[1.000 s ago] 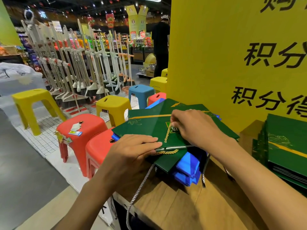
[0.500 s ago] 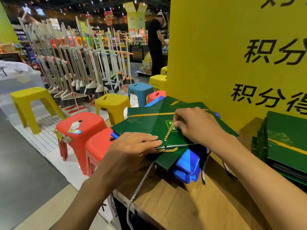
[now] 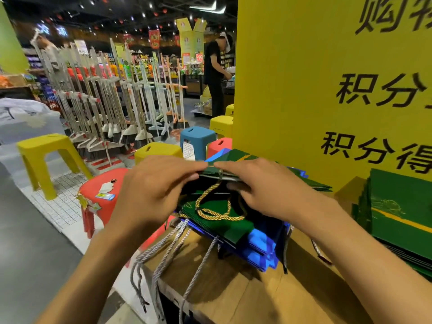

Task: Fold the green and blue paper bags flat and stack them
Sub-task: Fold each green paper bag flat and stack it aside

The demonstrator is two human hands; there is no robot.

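Left hand: the near edge of a dark green paper bag (image 3: 211,171) is pinched by the left hand (image 3: 159,190), with the fingers (image 3: 184,165) laid along its top and the thumb tucked beneath.
Right hand: the same edge is gripped just beside it by the right hand (image 3: 264,188), with the index finger on top and the thumb curled under.
Held bag: it is held almost edge-on, just above the stack. Its gold twisted cord handle (image 3: 217,213) is draped in a loop onto the bags below.
Stack: a pile of flattened green and blue paper bags (image 3: 261,244) is set on the corner of the light wooden counter (image 3: 233,291). Grey cord handles (image 3: 163,256) are hung over the counter's edge.
Second pile: more flat green bags (image 3: 402,213) are stacked to the right, well apart, against a tall yellow printed board (image 3: 304,78).
Floor: red (image 3: 102,190), yellow (image 3: 46,148) and blue (image 3: 197,139) plastic stools are ranged beside a rack of brooms (image 3: 105,101).
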